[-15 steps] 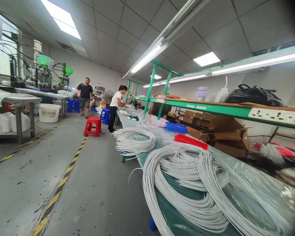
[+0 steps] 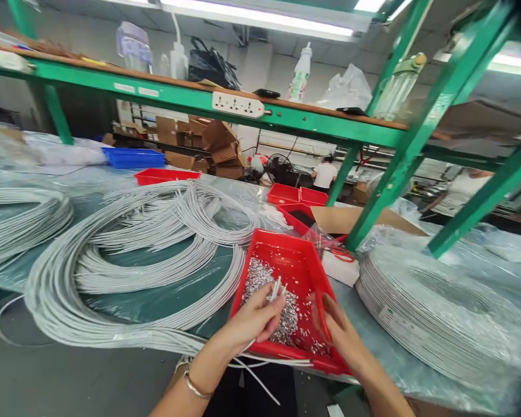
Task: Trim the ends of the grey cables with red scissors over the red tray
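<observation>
My left hand (image 2: 254, 318) pinches the ends of thin white wires (image 2: 276, 288) over a red tray (image 2: 301, 263) full of small silver metal parts (image 2: 286, 315). More of that white wire trails down below the table edge. In the same tray, my right hand (image 2: 336, 333) has its fingertips down among the silver parts near the right wall; whether it holds any is hard to tell. A large loose coil of grey-white cable (image 2: 125, 255) lies just left of the tray.
A tightly wound cable reel (image 2: 443, 313) sits to the right. More red trays (image 2: 297, 200), a blue tray (image 2: 132, 157) and cardboard boxes (image 2: 208, 142) lie behind. Green shelf posts (image 2: 399, 145) and a shelf with a power strip (image 2: 238, 104) rise over the table. People work far back.
The view has swung right and down from the aisle to the bench. Both hands, unseen before, are now at the red tray.
</observation>
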A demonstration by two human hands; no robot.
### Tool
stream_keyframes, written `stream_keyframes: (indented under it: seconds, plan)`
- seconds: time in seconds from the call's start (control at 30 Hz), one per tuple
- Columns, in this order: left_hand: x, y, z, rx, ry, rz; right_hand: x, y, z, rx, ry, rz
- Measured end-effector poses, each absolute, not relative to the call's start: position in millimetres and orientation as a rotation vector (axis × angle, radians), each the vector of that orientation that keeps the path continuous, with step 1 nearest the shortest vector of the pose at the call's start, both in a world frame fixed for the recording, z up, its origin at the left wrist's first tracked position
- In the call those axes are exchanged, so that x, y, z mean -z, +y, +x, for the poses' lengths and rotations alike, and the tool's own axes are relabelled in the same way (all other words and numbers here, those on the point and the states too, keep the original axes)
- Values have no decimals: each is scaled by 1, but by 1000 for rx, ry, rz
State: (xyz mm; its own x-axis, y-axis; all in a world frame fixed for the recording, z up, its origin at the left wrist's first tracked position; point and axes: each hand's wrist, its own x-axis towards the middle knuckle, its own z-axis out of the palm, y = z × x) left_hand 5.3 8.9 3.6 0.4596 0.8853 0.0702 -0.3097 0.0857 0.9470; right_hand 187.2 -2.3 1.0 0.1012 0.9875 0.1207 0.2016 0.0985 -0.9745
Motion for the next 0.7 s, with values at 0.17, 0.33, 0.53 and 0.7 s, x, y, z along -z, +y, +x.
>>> stream_keyframes:
  seconds: [0.17,0.33,0.53,0.7]
  plan:
    - [-3,7,8,-1146,720,1098,-24,-35,199,-1098,-1801,-1259]
    - [3,7,10,-1100,761,1106,-26,-45,200,-971,-2086,-1419]
    - [2,5,8,-1046,751,1117,-29,-46,203,-925,-2171,-1386]
    - [4,7,9,-1059,771,1095,-30,-47,207,-897,-2188,-1339]
